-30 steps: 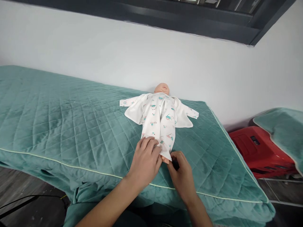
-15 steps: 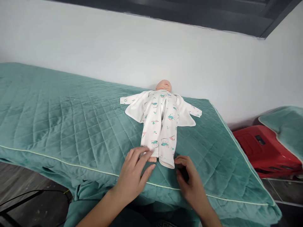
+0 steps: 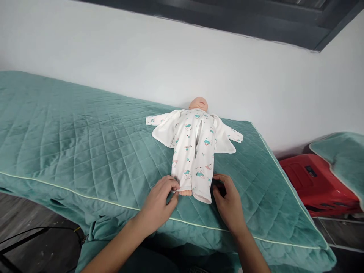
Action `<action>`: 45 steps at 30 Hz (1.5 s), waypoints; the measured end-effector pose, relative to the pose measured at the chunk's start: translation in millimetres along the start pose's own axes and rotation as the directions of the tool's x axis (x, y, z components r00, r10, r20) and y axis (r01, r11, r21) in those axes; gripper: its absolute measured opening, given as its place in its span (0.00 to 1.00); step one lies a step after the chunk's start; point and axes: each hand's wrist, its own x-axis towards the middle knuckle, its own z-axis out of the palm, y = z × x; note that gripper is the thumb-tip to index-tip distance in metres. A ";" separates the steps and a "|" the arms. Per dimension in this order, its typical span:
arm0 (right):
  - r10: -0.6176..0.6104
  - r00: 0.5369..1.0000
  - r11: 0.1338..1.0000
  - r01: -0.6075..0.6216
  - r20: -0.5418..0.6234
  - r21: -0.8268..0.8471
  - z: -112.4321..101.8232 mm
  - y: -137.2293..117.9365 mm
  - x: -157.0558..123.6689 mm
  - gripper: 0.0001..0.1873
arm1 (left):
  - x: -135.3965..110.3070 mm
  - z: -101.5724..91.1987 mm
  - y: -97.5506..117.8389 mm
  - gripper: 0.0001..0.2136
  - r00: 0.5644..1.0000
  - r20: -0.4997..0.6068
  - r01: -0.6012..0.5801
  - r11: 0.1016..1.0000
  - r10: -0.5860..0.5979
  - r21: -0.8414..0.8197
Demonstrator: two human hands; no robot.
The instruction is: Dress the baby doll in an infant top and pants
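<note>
A baby doll point(image 3: 198, 104) lies on its back on a teal quilted bed point(image 3: 85, 144), head toward the white wall. It wears a white printed sleepsuit point(image 3: 193, 151) with sleeves spread wide. My left hand point(image 3: 157, 203) pinches the cuff of the left trouser leg, where a small doll foot point(image 3: 185, 193) pokes out. My right hand point(image 3: 229, 201) is curled beside the hem of the other trouser leg, fingertips at the cloth; what it grips is hidden.
A red plastic object point(image 3: 315, 182) sits on the floor right of the bed, partly under another teal quilted cushion point(image 3: 341, 159). The bed's piped front edge point(image 3: 85, 195) runs just below my hands. A dark window frame point(image 3: 256, 19) tops the wall.
Both hands came off the trouser hems and opened, then returned: the left now pinches the left cuff, the right curls at the right hem. A doll foot now shows.
</note>
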 end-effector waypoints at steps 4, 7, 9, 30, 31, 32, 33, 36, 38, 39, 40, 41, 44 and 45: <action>-0.027 0.998 0.997 0.024 -0.049 -0.073 4.0 2.9 4.9 0.12 | -1.2 1.6 -1.9 0.07 0.999 0.008 -0.050 0.998 0.049 0.046; -0.091 0.992 0.981 0.075 -0.084 -0.176 9.6 9.6 21.0 0.13 | -0.3 2.6 -3.5 0.07 0.997 0.013 -0.080 0.994 0.079 0.078; -0.137 0.988 0.962 0.116 -0.073 -0.246 13.7 14.2 37.2 0.15 | 1.5 3.5 -4.3 0.06 0.997 -0.009 -0.074 0.994 0.075 0.085; -0.218 0.962 0.831 0.270 0.163 -0.487 17.2 24.7 126.7 0.10 | 31.0 -28.2 -41.2 0.11 0.992 -0.117 0.004 0.923 0.044 0.385; -0.221 0.962 0.829 0.272 0.161 -0.489 17.2 25.2 127.1 0.10 | 46.3 -27.0 -46.7 0.13 0.993 -0.093 -0.024 0.897 0.072 0.441; -0.223 0.962 0.826 0.274 0.160 -0.493 17.1 25.6 127.3 0.10 | 61.9 -25.1 -52.2 0.16 0.994 -0.056 -0.054 0.874 0.093 0.483; -0.222 0.962 0.824 0.272 0.159 -0.496 16.9 25.9 127.3 0.10 | 77.3 -22.8 -57.5 0.17 0.994 -0.014 -0.084 0.856 0.106 0.510; -0.213 0.962 0.841 0.270 0.172 -0.468 16.1 26.6 125.4 0.09 | 117.1 -15.8 -69.8 0.19 0.987 0.107 -0.157 0.848 0.119 0.507; -0.217 0.956 0.863 0.282 0.197 -0.419 15.6 27.0 123.1 0.08 | 135.3 -13.5 -73.6 0.19 0.978 0.176 -0.176 0.881 0.108 0.440; -0.221 0.953 0.872 0.288 0.207 -0.396 15.5 27.2 122.0 0.08 | 141.7 -13.2 -74.2 0.19 0.974 0.202 -0.175 0.901 0.100 0.397; -0.225 0.950 0.878 0.293 0.214 -0.379 15.4 27.5 120.9 0.08 | 146.6 -13.5 -74.2 0.19 0.970 0.224 -0.171 0.919 0.093 0.356; -0.229 0.949 0.881 0.296 0.215 -0.369 15.4 27.9 120.2 0.08 | 150.3 -13.9 -73.7 0.18 0.965 0.244 -0.170 0.932 0.093 0.319; -0.242 0.945 0.872 0.311 0.220 -0.378 15.6 29.9 119.5 0.10 | 157.3 -14.0 -70.7 0.17 0.949 0.297 -0.185 0.949 0.105 0.255; -0.249 0.942 0.865 0.321 0.224 -0.387 15.6 31.0 119.8 0.11 | 159.2 -13.1 -69.4 0.17 0.946 0.309 -0.176 0.953 0.094 0.248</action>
